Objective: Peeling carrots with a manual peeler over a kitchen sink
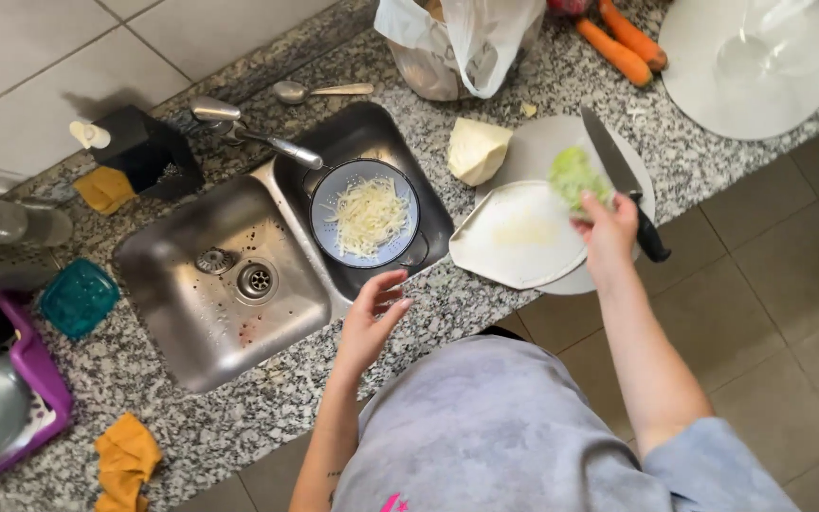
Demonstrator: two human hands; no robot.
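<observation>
Pale green cabbage piece (575,177), white shredded cabbage (369,216), blue colander (334,194), orange carrots (623,43), speckled grey granite counter (239,417), teal container (78,298)

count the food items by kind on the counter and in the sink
cabbage pieces: 2, a pale wedge and a green piece in the right hand
carrots: 2
shredded cabbage heaps: 1, in the colander
total: 5
</observation>
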